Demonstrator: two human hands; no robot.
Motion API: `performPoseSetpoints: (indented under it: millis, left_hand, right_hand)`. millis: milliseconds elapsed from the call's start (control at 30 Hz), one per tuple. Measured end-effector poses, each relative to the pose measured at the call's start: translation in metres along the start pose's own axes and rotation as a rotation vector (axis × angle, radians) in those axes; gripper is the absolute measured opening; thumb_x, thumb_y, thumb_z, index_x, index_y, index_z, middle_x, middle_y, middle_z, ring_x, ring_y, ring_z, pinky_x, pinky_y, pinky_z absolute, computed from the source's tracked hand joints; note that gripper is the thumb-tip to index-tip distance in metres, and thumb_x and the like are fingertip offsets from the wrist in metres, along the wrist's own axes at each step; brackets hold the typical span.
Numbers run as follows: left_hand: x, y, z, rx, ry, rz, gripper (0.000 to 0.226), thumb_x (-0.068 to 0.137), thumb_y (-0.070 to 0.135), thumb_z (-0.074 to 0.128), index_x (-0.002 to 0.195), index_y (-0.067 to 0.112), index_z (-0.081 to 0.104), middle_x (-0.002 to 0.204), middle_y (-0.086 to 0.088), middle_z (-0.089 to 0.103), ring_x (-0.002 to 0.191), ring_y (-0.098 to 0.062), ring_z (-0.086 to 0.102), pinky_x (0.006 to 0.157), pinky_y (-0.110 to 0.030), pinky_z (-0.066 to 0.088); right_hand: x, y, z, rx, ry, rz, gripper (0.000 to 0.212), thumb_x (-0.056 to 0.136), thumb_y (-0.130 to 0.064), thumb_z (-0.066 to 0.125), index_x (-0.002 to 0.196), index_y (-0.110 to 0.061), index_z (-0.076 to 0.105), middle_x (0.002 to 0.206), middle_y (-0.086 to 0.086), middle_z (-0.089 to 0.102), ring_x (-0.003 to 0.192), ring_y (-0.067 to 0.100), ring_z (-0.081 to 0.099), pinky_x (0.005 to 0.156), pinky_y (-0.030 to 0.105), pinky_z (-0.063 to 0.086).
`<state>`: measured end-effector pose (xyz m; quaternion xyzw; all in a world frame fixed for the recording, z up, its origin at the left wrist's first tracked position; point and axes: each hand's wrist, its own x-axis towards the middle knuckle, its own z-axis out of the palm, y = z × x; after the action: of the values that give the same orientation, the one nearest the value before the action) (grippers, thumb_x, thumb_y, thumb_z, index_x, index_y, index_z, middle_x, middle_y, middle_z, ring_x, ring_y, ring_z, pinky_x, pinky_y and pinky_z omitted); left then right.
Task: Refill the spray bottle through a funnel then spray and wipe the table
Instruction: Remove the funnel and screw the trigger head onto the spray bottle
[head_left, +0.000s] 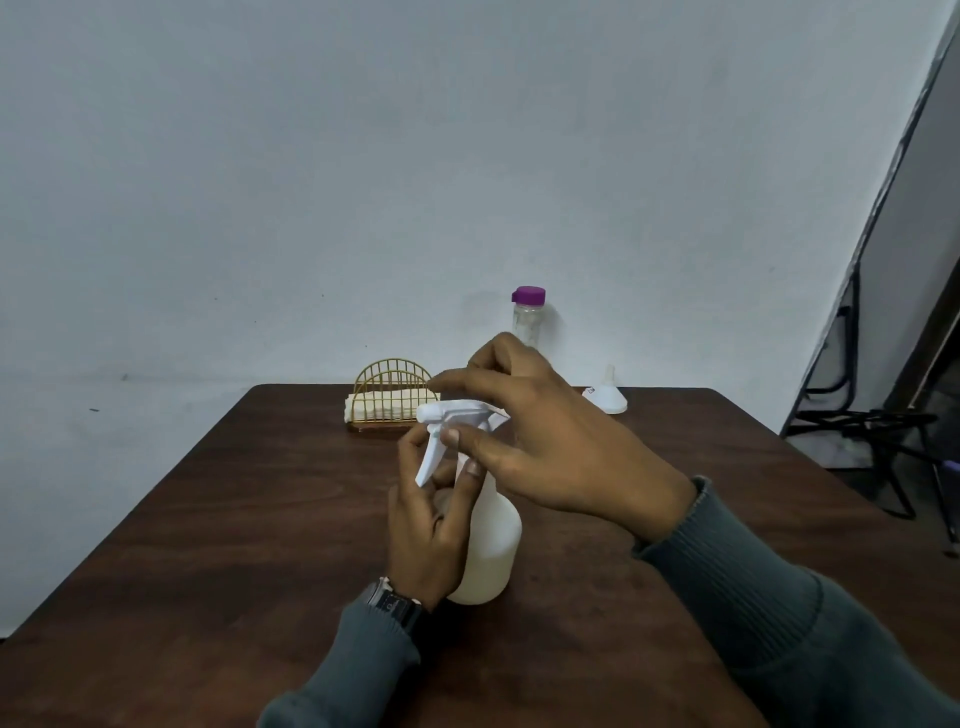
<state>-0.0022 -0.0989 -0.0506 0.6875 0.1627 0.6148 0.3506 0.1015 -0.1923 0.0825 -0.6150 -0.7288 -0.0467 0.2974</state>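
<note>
A white spray bottle (491, 551) stands upright in the middle of the dark wooden table (208, 519). My left hand (428, 525) wraps around the bottle's neck from the left. My right hand (540, 431) sits over the white trigger head (447, 421), with thumb and fingers pinching it from the right. A small white funnel (607, 394) lies mouth down at the table's far right. A clear bottle with a purple cap (528, 312) stands at the far edge behind my right hand, its lower part hidden.
A gold wire holder with white folded napkins (390, 399) stands at the table's far edge, left of the spray head. A black metal stand (872, 431) is on the floor beyond the table's right side. A pale wall rises behind.
</note>
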Motion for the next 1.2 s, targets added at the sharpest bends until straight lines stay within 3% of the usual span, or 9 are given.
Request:
performPoseSetpoints:
  millis: [100, 233, 367, 533, 600, 733, 900, 1033, 1200]
  left_hand:
    - [-0.002, 0.001, -0.001, 0.059, -0.027, -0.036, 0.059, 0.097, 0.068, 0.05, 0.101, 0.013, 0.073, 0.061, 0.003, 0.066, 0.056, -0.006, 0.061, 0.054, -0.021, 0.041]
    - [-0.003, 0.002, 0.003, 0.207, -0.03, 0.013, 0.035, 0.1, 0.05, 0.049, 0.068, 0.037, 0.051, 0.059, 0.015, 0.051, 0.055, -0.002, 0.049, 0.056, -0.01, 0.027]
    - [-0.005, -0.001, 0.004, 0.197, -0.022, -0.004, 0.036, 0.1, 0.047, 0.05, 0.064, 0.043, 0.045, 0.061, 0.016, 0.05, 0.056, -0.001, 0.047, 0.056, -0.011, 0.027]
    - [-0.004, -0.005, 0.004, 0.139, -0.015, -0.018, 0.039, 0.101, 0.046, 0.046, 0.067, 0.033, 0.059, 0.061, 0.009, 0.054, 0.058, -0.007, 0.053, 0.054, -0.021, 0.033]
    - [-0.006, -0.01, 0.003, 0.091, -0.01, -0.059, 0.052, 0.102, 0.045, 0.041, 0.07, 0.012, 0.065, 0.063, 0.001, 0.06, 0.058, -0.012, 0.055, 0.054, -0.03, 0.037]
    - [-0.01, -0.015, -0.002, 0.019, -0.095, -0.138, 0.052, 0.1, 0.047, 0.04, 0.067, 0.011, 0.059, 0.061, -0.005, 0.057, 0.057, -0.019, 0.052, 0.055, -0.045, 0.039]
    - [-0.009, -0.017, -0.009, 0.102, -0.354, -0.079, 0.037, 0.093, 0.05, 0.064, 0.099, 0.015, 0.072, 0.089, 0.002, 0.075, 0.082, -0.017, 0.072, 0.069, -0.043, 0.055]
    - [-0.006, -0.019, -0.008, 0.17, -0.363, -0.06, 0.031, 0.086, 0.048, 0.075, 0.101, 0.021, 0.072, 0.092, 0.006, 0.076, 0.085, -0.013, 0.073, 0.071, -0.042, 0.057]
    - [-0.006, -0.01, -0.004, 0.162, -0.335, -0.085, 0.03, 0.078, 0.046, 0.074, 0.089, 0.019, 0.071, 0.081, 0.005, 0.075, 0.075, -0.011, 0.072, 0.062, -0.03, 0.054]
  right_hand:
    - [0.005, 0.005, 0.002, 0.001, 0.026, 0.024, 0.034, 0.096, -0.048, 0.069, 0.124, -0.03, 0.074, 0.104, -0.015, 0.06, 0.098, 0.004, 0.059, 0.084, 0.031, 0.053]
    - [0.013, 0.005, 0.008, -0.079, 0.189, 0.096, 0.029, 0.091, -0.055, 0.07, 0.1, -0.029, 0.08, 0.08, -0.012, 0.066, 0.077, 0.003, 0.061, 0.07, 0.024, 0.049]
    - [0.012, 0.007, 0.006, 0.198, 0.191, 0.273, 0.032, 0.094, -0.059, 0.067, 0.093, -0.03, 0.082, 0.078, -0.016, 0.075, 0.078, -0.008, 0.066, 0.065, 0.008, 0.044]
    - [-0.009, 0.024, 0.006, 0.634, -0.116, 0.223, 0.018, 0.104, -0.038, 0.059, 0.101, -0.034, 0.077, 0.094, -0.011, 0.076, 0.093, 0.0, 0.067, 0.088, 0.018, 0.053]
    - [-0.02, 0.036, 0.019, 0.65, -0.121, 0.211, 0.022, 0.101, -0.017, 0.068, 0.118, -0.031, 0.073, 0.111, -0.004, 0.078, 0.109, 0.006, 0.07, 0.099, 0.025, 0.055]
    - [-0.031, 0.043, 0.043, 0.698, 0.052, 0.245, 0.047, 0.096, 0.004, 0.069, 0.129, -0.03, 0.067, 0.121, -0.002, 0.078, 0.117, 0.014, 0.071, 0.099, 0.026, 0.056]
    - [-0.029, 0.039, 0.05, 0.688, 0.111, 0.223, 0.059, 0.099, 0.007, 0.062, 0.135, -0.04, 0.059, 0.127, -0.004, 0.076, 0.126, 0.009, 0.067, 0.105, 0.023, 0.052]
    - [-0.03, 0.036, 0.05, 0.65, 0.109, 0.235, 0.052, 0.104, 0.001, 0.057, 0.148, -0.025, 0.054, 0.129, -0.009, 0.075, 0.128, 0.004, 0.064, 0.112, 0.026, 0.048]
    - [-0.025, 0.03, 0.058, 0.609, 0.214, 0.307, 0.058, 0.1, 0.002, 0.062, 0.122, -0.051, 0.061, 0.108, -0.022, 0.078, 0.113, -0.002, 0.07, 0.099, 0.018, 0.051]
